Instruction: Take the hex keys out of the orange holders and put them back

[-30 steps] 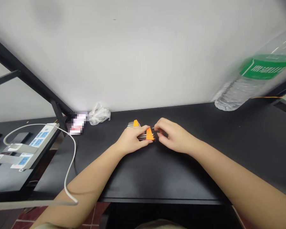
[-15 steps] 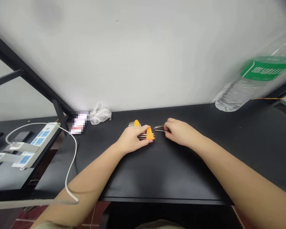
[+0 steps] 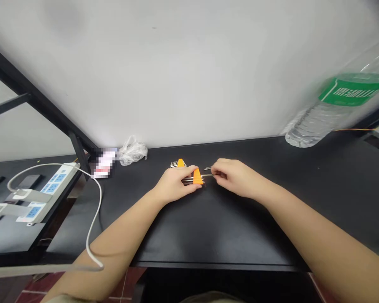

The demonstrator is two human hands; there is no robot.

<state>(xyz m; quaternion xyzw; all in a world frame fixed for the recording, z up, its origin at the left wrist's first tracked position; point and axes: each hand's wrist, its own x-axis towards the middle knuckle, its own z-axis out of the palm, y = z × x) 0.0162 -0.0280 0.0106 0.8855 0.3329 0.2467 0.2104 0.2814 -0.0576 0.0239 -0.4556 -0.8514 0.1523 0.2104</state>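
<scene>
Orange-wedged metal pins (image 3: 197, 177) lie between the gripping left hand (image 3: 176, 184) and pinching right hand (image 3: 235, 178).

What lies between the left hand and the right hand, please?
In the head view, an orange wedge with thin metal pins lies between the left hand and the right hand.

Room on black desktop (image 3: 240, 227), bottle (image 3: 309, 126) far right

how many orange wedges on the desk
2: one orange wedge lies beyond the left hand, another sits at its fingertips. More could be hidden under it.
</scene>
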